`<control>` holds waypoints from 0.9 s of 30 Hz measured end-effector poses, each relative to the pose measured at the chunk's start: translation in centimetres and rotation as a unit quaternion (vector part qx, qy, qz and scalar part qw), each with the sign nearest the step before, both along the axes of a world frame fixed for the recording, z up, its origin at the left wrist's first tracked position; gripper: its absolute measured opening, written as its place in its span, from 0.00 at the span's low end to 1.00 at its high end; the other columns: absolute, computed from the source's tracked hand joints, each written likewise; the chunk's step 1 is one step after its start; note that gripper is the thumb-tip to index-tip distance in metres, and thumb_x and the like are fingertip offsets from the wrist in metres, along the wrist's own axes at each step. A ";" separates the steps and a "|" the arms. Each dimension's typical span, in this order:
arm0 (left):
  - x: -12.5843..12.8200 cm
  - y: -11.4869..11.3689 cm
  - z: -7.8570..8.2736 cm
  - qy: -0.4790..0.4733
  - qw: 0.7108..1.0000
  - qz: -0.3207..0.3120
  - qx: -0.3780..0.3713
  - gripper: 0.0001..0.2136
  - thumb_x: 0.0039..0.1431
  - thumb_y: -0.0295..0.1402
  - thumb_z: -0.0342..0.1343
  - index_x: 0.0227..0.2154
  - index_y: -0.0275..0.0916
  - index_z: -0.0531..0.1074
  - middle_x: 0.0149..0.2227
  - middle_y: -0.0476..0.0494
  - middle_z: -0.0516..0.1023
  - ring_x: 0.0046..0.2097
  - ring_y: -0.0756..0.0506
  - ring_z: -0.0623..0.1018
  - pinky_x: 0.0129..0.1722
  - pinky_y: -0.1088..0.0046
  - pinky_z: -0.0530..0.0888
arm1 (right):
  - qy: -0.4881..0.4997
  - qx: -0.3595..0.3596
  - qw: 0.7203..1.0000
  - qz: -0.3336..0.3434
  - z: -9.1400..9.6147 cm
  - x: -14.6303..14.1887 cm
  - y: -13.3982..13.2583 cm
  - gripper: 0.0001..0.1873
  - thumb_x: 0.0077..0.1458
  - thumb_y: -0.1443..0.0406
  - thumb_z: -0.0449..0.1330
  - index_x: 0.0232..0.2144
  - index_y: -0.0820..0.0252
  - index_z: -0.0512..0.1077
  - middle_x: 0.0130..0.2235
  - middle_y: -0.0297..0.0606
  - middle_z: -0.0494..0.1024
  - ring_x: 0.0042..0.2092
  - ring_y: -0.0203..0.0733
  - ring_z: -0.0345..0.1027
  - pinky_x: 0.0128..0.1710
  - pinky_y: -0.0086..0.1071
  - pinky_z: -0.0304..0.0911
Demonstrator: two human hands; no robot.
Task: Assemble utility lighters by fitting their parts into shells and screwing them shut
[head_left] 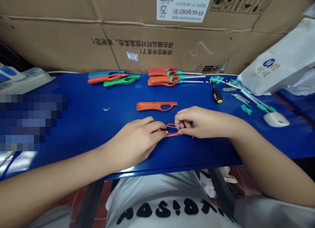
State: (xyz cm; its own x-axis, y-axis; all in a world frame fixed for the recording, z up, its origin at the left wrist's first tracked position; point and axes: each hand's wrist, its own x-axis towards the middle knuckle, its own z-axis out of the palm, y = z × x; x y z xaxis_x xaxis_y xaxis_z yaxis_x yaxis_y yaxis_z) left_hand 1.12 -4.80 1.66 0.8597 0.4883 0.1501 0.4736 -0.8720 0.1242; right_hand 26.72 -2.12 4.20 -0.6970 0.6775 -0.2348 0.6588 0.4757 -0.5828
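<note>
Both hands rest on the blue table (81, 123) near its front edge. My left hand (136, 141) and my right hand (197, 121) have their fingers closed on the two ends of an orange lighter shell half (172, 130), whose trigger loop shows between them. Just behind it lies a second orange shell half (156, 106), flat and untouched.
Assembled long-nose lighters lie in two groups at the back: blue, orange and green (110, 78), and orange ones (169, 76). A yellow-handled screwdriver (217, 95), metal tubes with teal parts (248, 96), a white piece (275, 119) and a white paper bag (283, 63) sit right. Cardboard boxes (147, 31) stand behind.
</note>
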 end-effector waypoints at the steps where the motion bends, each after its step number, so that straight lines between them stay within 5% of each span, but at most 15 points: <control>1: 0.0 0.0 0.0 0.000 1.000 0.000 -0.004 0.14 0.71 0.28 0.47 0.51 0.41 0.76 0.53 0.43 0.77 0.48 0.42 0.75 0.47 0.63 0.75 | 0.001 0.001 1.000 0.006 0.0 0.1 0.0 0.05 0.55 0.72 0.57 0.31 0.59 0.72 0.31 0.32 0.73 0.29 0.33 0.63 0.30 0.27 0.55; 27: 0.1 0.1 -0.1 -0.014 1.000 0.003 -0.019 0.14 0.71 0.27 0.47 0.51 0.42 0.76 0.53 0.42 0.76 0.48 0.42 0.75 0.48 0.63 0.75 | 0.009 -0.110 0.991 -0.072 0.2 -0.3 0.1 0.07 0.47 0.72 0.57 0.31 0.58 0.70 0.24 0.27 0.70 0.25 0.33 0.63 0.25 0.27 0.56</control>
State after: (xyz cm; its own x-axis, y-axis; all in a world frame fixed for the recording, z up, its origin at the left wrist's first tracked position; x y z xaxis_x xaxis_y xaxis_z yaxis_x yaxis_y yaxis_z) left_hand 1.19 -4.68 1.60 0.8524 0.4990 0.1566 0.4744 -0.8637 0.1702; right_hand 26.42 -1.97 4.43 -0.6020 0.7045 -0.3759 0.6995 0.2382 -0.6738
